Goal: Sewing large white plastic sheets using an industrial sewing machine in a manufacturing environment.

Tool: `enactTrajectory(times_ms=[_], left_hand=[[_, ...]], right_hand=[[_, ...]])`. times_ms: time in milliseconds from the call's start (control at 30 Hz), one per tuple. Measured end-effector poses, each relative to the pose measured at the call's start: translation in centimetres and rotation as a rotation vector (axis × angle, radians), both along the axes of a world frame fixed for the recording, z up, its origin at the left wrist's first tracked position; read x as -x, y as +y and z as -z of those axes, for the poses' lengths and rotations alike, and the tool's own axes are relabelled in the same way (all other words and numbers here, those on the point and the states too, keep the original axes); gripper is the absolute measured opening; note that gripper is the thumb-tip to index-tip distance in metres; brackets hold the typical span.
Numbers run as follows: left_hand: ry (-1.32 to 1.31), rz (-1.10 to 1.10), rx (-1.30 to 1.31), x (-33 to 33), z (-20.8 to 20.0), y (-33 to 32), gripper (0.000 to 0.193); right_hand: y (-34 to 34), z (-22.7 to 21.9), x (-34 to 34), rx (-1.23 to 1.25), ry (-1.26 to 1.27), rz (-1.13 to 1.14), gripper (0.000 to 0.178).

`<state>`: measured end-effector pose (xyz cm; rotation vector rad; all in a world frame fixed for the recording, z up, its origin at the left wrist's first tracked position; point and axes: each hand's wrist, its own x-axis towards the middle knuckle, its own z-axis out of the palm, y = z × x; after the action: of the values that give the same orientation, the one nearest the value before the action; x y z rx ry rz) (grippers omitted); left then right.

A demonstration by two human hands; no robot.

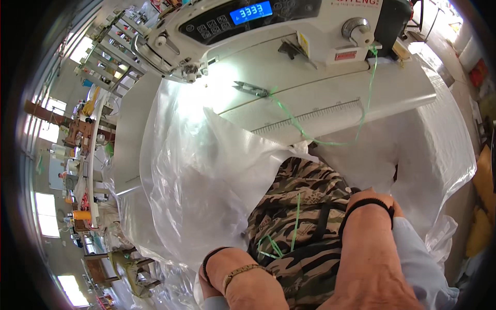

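Note:
A large sheet of clear plastic film (191,181) drapes from under the sewing machine's needle area, over the table edge and down toward me. My left hand (205,288) is low beside the film, mostly hidden behind its own wrist, which wears a gold-coloured bracelet (245,271) and a black band. My right hand (370,195) is bent down at the table's front edge, beside the film on that side, its fingers out of sight. Between my arms lies camouflage-patterned cloth (299,201) on my lap, with green strips on it. What either hand holds cannot be seen.
The white sewing machine (330,31), its lamp lit, spans the table (289,121). Metal thread snips (250,89) lie there, tied by a green strip (294,121) to the machine. A ruler scale runs along the table front. Shelves and cluttered benches stand at left.

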<state>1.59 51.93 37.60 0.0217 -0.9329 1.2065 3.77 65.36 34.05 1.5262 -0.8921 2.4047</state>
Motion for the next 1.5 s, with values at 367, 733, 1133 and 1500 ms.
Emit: enactTrajectory(times_ms=[367,733,1133,1500], left_hand=[[0.07,-0.084,-0.005,-0.2,-0.8,-0.4,0.058],[0.184,-0.128,-0.013,-1.4,-1.3,1.0,0.059],[0.266,-0.188,-0.184,-3.1,0.6,1.0,0.059],[0.235,-0.103,-0.169,-4.1,1.2,0.6,0.047]], right_hand=[[-1.3,0.1,-0.5,0.121,-0.029,-0.131,0.044],[-3.6,-0.9,-2.7,0.534,-0.089,-0.504,0.046],[-6.3,-0.9,-7.3,1.241,-0.032,-2.167,0.049],[-7.2,-3.5,-5.2,0.591,0.1,-0.066,0.051]])
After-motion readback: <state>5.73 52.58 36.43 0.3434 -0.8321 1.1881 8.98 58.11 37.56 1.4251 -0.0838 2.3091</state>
